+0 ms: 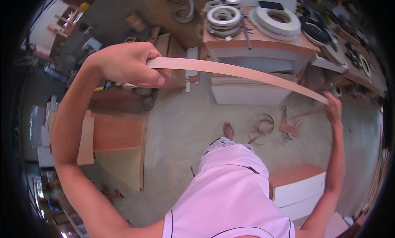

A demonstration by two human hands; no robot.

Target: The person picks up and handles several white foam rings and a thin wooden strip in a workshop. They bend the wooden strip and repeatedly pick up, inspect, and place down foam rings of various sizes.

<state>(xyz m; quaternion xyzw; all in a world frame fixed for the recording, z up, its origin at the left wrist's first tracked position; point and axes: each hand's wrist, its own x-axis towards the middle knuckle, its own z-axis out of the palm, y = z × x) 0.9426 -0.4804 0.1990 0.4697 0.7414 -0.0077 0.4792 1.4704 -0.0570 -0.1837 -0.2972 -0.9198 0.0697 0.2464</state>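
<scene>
A long strip of wood-grain edge banding (234, 72) is stretched across the view, bowed slightly. Its left end is pinched between the thumb and fingers of my left hand (132, 65), raised at the upper left. Farther right and lower, my right hand (334, 106) closes on the strip's other part, and a tail of banding hangs from it towards the floor. Loose coils of banding (264, 125) lie on the floor below, near a small brown board (290, 125) with scraps on it.
Rolls of edge banding (223, 17) and larger white rolls (279, 18) stand on a wooden cabinet (262, 45) ahead. Panels (251, 94) lean below it. Wooden boards (118, 130) stand at the left. A cabinet with white fronts (299, 188) is at the lower right.
</scene>
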